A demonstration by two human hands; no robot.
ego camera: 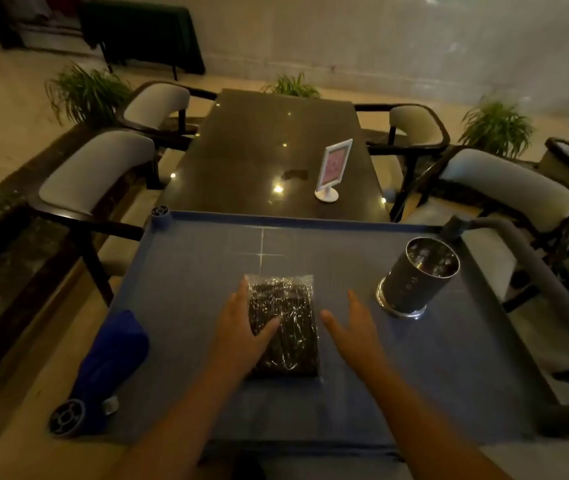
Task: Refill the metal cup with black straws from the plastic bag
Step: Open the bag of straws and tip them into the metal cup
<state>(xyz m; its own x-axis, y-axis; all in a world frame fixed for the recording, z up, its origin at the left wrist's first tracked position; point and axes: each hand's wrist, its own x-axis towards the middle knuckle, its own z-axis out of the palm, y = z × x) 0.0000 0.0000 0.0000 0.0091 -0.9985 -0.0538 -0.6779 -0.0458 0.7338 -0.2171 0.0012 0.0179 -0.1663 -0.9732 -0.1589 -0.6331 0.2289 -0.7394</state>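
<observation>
A clear plastic bag of black straws (288,327) lies flat in the middle of the blue cart top (397,375). My left hand (241,327) rests at the bag's left edge, fingers apart, thumb lying on the plastic. My right hand (354,323) hovers just right of the bag, fingers spread, holding nothing and apart from it. The metal cup (414,277) stands upright at the right rear of the cart top, tilted in view, its inside dark with glints; what it holds cannot be told.
A blue cloth (113,358) drapes over the cart's left rail. Beyond the cart is a dark glossy table (241,161) bearing a white sign holder (333,168), with padded chairs (96,171) on both sides. A grey handle (532,265) runs along the cart's right side.
</observation>
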